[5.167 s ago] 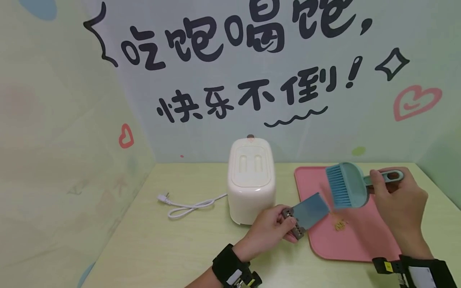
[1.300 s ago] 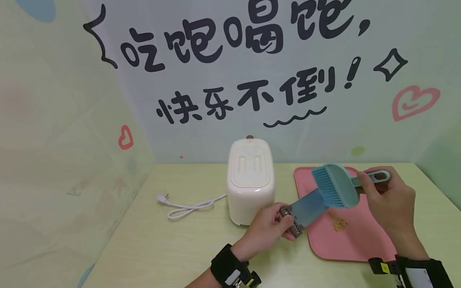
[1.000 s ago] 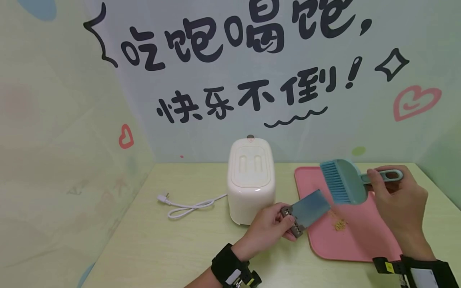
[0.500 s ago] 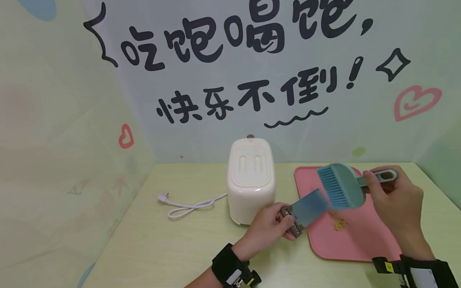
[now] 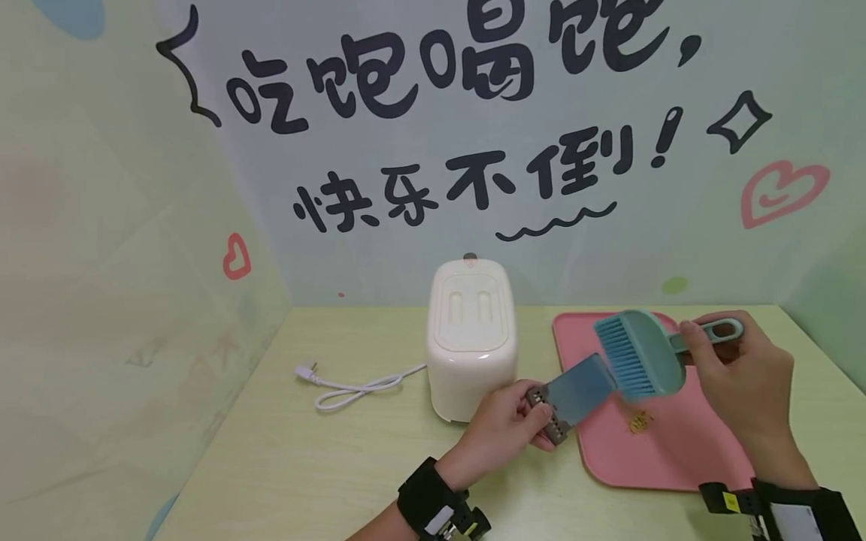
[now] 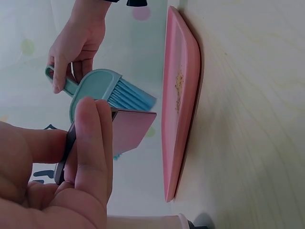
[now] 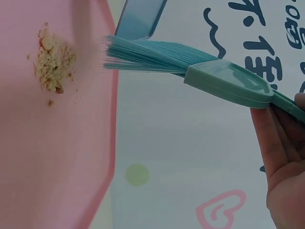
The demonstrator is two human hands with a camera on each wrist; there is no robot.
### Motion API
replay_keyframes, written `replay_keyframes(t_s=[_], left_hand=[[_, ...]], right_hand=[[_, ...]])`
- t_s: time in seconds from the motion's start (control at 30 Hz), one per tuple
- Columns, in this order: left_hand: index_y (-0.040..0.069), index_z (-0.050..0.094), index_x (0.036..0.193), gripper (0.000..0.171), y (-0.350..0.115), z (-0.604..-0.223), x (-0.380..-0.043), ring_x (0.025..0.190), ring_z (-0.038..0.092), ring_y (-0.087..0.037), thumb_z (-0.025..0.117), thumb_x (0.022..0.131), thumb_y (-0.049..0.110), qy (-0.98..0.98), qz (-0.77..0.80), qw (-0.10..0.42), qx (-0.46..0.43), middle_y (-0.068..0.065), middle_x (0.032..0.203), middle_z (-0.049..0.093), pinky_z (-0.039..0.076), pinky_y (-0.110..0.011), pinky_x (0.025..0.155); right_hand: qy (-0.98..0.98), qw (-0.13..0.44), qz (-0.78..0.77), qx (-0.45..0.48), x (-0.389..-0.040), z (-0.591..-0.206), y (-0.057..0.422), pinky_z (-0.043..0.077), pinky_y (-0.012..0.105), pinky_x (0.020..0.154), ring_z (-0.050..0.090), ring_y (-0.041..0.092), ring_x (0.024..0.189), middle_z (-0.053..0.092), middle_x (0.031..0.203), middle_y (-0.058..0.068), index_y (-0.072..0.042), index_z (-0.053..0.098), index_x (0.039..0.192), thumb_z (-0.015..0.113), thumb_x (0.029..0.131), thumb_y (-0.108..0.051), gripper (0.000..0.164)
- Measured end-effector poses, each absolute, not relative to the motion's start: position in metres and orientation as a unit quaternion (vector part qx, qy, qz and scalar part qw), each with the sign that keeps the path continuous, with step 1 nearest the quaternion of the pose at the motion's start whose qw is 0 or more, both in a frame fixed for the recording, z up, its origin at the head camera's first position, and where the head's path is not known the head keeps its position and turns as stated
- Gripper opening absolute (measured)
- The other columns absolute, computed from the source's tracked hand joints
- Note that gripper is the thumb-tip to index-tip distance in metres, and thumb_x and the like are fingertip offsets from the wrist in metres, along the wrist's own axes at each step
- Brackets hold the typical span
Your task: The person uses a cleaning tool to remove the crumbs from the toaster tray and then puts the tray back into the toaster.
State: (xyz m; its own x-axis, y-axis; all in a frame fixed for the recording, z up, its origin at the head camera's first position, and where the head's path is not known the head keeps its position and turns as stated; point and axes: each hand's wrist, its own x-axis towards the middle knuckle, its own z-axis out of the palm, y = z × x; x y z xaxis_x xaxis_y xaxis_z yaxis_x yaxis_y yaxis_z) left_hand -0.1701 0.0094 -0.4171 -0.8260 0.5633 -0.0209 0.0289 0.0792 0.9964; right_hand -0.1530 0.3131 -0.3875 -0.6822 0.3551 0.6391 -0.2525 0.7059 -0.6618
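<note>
My left hand [image 5: 507, 428] pinches the grey end piece of a thin metal plate [image 5: 582, 387] that looks like a crumb tray, thumb on top. The plate is held tilted above the left edge of a pink tray [image 5: 670, 458]. In my right hand [image 5: 751, 383] is the handle of a teal brush [image 5: 652, 353], gripped between thumb and fingers. Its blue bristles [image 7: 143, 55] reach the plate's far end; whether they touch I cannot tell. Yellowish crumbs [image 7: 55, 62] lie in a small heap on the pink tray below.
A white toaster [image 5: 471, 330] with its lid on stands just left of the plate, close to my left hand. Its white cord [image 5: 365, 387] lies coiled on the table, plug [image 5: 307, 373] at the left. A printed wall [image 5: 406, 255] rises behind the table.
Over these frames the brush moves off the plate to the right and up, then back left and down to the plate's end. My left hand and the plate stay nearly still.
</note>
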Motion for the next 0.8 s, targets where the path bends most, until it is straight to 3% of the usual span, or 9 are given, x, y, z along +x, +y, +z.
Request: replay_keyframes(t_s=[0.1,0.23,0.33,0.43,0.63,0.8], left_hand=[[0.000,0.058,0.146,0.040,0.009,-0.417,-0.170,0.074,0.076,-0.016,0.062,0.107,0.010,0.706,0.644,0.208,0.210,-0.004,0.094,0.071,0.066,-0.046,0.079],[0.000,0.059,0.144,0.039,0.009,-0.417,-0.170,0.074,0.076,-0.016,0.062,0.107,0.010,0.705,0.644,0.207,0.210,-0.004,0.094,0.071,0.066,-0.046,0.079],[-0.001,0.061,0.142,0.036,0.009,-0.417,-0.169,0.074,0.076,-0.015,0.062,0.107,0.009,0.703,0.647,0.206,0.211,-0.004,0.095,0.072,0.065,-0.047,0.079],[-0.001,0.062,0.140,0.035,0.008,-0.417,-0.168,0.074,0.076,-0.016,0.062,0.107,0.009,0.702,0.649,0.204,0.211,-0.004,0.095,0.072,0.065,-0.048,0.080],[-0.002,0.060,0.142,0.037,0.008,-0.418,-0.167,0.073,0.076,-0.015,0.063,0.107,0.009,0.703,0.645,0.206,0.217,-0.003,0.093,0.073,0.066,-0.043,0.078],[0.000,0.060,0.144,0.037,0.007,-0.417,-0.166,0.074,0.076,-0.016,0.062,0.107,0.010,0.702,0.647,0.205,0.213,-0.004,0.095,0.072,0.066,-0.044,0.079]], right_hand=[[-0.810,0.391,0.433,-0.053,-0.150,-0.385,0.314,0.049,0.003,0.065,0.062,-0.018,0.065,0.063,0.086,-0.027,-0.001,0.067,0.113,0.074,0.100,-0.010,0.017],[-0.794,0.342,0.501,-0.031,-0.147,-0.384,0.311,0.057,0.010,0.069,0.072,-0.004,0.067,0.067,0.090,-0.013,-0.006,0.064,0.114,0.069,0.103,-0.007,0.011],[-0.812,0.309,0.496,-0.002,-0.147,-0.386,0.309,0.057,0.011,0.071,0.074,-0.001,0.067,0.068,0.088,-0.011,-0.002,0.062,0.115,0.068,0.104,-0.006,0.013],[-0.839,0.304,0.452,-0.001,-0.149,-0.391,0.308,0.054,0.007,0.069,0.071,-0.007,0.065,0.069,0.085,-0.008,0.000,0.062,0.115,0.069,0.104,-0.011,0.018],[-0.864,0.346,0.362,-0.048,-0.150,-0.395,0.317,0.045,0.003,0.059,0.054,-0.025,0.062,0.074,0.091,0.026,0.005,0.064,0.116,0.071,0.103,-0.015,0.025],[-0.854,0.380,0.344,-0.092,-0.150,-0.392,0.321,0.040,0.002,0.058,0.046,-0.030,0.065,0.074,0.098,0.026,0.003,0.066,0.117,0.072,0.102,-0.018,0.026]])
